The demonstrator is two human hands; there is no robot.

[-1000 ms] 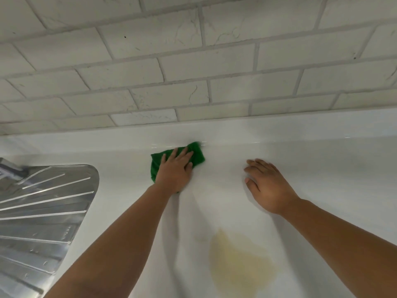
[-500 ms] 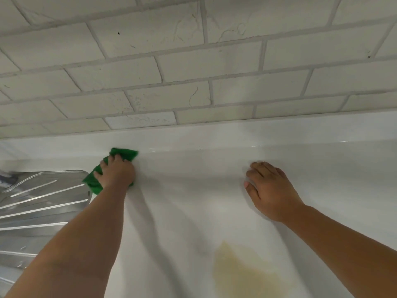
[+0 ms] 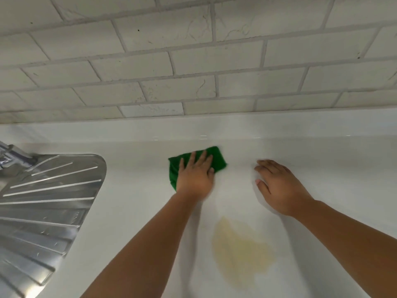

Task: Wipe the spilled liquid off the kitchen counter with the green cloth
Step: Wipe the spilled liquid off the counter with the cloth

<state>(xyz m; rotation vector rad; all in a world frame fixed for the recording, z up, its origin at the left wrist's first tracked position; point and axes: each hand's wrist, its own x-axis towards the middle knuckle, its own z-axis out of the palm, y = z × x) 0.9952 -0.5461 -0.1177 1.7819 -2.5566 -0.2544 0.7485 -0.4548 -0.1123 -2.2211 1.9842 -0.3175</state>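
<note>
Green cloth (image 3: 217,158) swept back rightward, under left hand (image 3: 196,178) — right hand (image 3: 280,188) beside

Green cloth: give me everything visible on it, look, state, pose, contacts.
The green cloth is a plain, deep green rag, soft and fuzzy-looking. It lies flat on the white counter near the back edge, roughly rectangular, at a slant. The left hand presses on it with straight spread fingers, covering its middle. Its edges look blurred. It is apart from the yellowish spill, which lies nearer the camera. Wetness cannot be told.
</note>
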